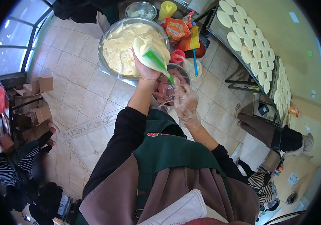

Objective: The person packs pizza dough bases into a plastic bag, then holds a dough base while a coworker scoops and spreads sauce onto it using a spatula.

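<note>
My left hand [145, 70] holds up a pale, soft lump of dough [141, 45] over the near edge of a large metal bowl [101, 60]. That bowl is heaped with cream-coloured dough or batter [120, 43]. My right hand [186, 98], in a clear plastic glove, is closed around the thin end of a green spatula [155, 60]. Its wide green blade lies against the pale lump. Under my right hand stands a bowl of pink, meat-like filling [164, 90], partly hidden by the hand.
Behind the bowls are a yellow cup [167, 10], an orange packet [177, 29], a pink cup [177, 56] and a blue-handled utensil [195, 63]. Pale discs [234, 41] cover tables at right. Cardboard boxes [41, 85] stand left. Other people are around.
</note>
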Tool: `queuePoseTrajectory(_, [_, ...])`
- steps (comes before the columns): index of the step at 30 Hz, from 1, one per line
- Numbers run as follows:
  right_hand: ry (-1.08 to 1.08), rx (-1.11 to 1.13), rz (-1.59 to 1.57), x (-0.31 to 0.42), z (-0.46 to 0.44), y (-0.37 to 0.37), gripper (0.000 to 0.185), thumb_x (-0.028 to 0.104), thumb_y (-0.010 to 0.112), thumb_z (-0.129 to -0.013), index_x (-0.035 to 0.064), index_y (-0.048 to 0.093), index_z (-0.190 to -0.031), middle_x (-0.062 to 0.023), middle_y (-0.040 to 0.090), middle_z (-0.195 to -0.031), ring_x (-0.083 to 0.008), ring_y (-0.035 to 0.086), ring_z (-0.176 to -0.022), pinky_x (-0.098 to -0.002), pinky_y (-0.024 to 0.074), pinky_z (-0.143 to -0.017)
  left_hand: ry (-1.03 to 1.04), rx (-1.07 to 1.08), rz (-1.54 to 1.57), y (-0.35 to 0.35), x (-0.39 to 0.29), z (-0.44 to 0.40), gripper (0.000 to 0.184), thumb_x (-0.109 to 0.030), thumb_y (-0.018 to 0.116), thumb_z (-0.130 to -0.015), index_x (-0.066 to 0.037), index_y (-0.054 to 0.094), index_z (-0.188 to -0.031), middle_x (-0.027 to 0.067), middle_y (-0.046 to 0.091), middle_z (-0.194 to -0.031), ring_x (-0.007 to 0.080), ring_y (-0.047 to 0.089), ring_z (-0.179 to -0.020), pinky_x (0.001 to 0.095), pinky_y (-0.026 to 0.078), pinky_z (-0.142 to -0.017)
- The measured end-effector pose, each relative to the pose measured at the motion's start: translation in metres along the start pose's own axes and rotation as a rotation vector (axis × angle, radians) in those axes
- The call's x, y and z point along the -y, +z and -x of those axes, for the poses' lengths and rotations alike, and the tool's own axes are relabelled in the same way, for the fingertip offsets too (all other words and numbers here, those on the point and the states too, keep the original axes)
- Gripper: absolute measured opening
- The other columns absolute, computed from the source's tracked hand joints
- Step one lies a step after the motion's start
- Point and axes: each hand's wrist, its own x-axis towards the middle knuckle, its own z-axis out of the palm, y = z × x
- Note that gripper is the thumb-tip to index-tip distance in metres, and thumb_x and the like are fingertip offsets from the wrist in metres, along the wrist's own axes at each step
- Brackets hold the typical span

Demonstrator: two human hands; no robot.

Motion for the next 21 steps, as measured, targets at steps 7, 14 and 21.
queuePoseTrajectory(7, [0.05, 0.191, 0.038, -0.006, 0.011, -0.026, 0.04, 0.007, 0.056, -0.08, 0.0122, 0.057, -0.12, -0.0132, 0.061, -0.084, -0.0314, 0.059, -0.068, -0.0404, 0.0472, -0.059, -0.025, 0.015, -0.021, -0.016, -0.01, -0.01, 0.06, -0.055, 0.026, -0.091, -0.012, 0.045, -0.128, 0.0095, 0.053, -0.122, 0.0291, 0.051, -0.11, 0.0418, 0.04, -0.097])
queuePoseTrajectory(14, [0.189, 0.288, -0.106, -0.019, 0.001, -0.049, 0.036, 0.009, 0.058, -0.081, 0.0149, 0.059, -0.117, -0.0113, 0.061, -0.081, -0.0261, 0.059, -0.067, -0.0366, 0.0469, -0.059, -0.142, 0.063, 0.094, -0.033, -0.025, -0.019, 0.062, -0.054, 0.028, -0.089, -0.01, 0.044, -0.13, 0.0117, 0.05, -0.127, 0.0308, 0.049, -0.115, 0.0443, 0.039, -0.098])
queuePoseTrajectory(21, [0.699, 0.356, -0.969, -0.028, -0.021, -0.068, 0.033, 0.016, 0.054, -0.09, 0.0021, 0.054, -0.12, -0.0012, 0.053, -0.072, -0.0082, 0.045, -0.059, -0.0215, 0.037, -0.052, -0.213, 0.073, 0.175, -0.044, -0.03, -0.015, 0.06, -0.051, 0.03, -0.088, -0.01, 0.045, -0.13, 0.0117, 0.048, -0.13, 0.0316, 0.046, -0.118, 0.0477, 0.036, -0.1])
